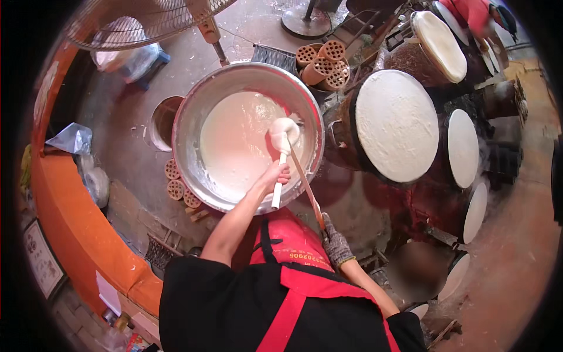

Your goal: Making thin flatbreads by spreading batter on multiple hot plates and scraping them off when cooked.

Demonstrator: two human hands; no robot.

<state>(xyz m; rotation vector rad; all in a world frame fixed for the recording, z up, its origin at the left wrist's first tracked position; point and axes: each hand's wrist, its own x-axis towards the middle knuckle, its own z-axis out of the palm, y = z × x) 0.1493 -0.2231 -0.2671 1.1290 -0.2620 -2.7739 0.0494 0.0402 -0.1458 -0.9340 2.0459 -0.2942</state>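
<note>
A wide metal basin (248,67) of pale batter (233,141) stands before me. My left hand (276,175), bare, grips the white handle of a batter-coated ladle (281,132) held over the basin's right part. In my right hand (338,244), which wears a grey knitted glove, is a long, flat wooden stick (308,189); its far end meets the ladle's bowl. To the right, a large round griddle (396,127) is covered by a white layer of batter or dough.
Several more round griddles (462,148) curve down the right side, some steaming. A co-worker (473,20) bends at the top right. Perforated coal briquettes (323,66) stand behind the basin. A fan (149,22) hangs over the upper left; an orange counter (79,211) runs along the left.
</note>
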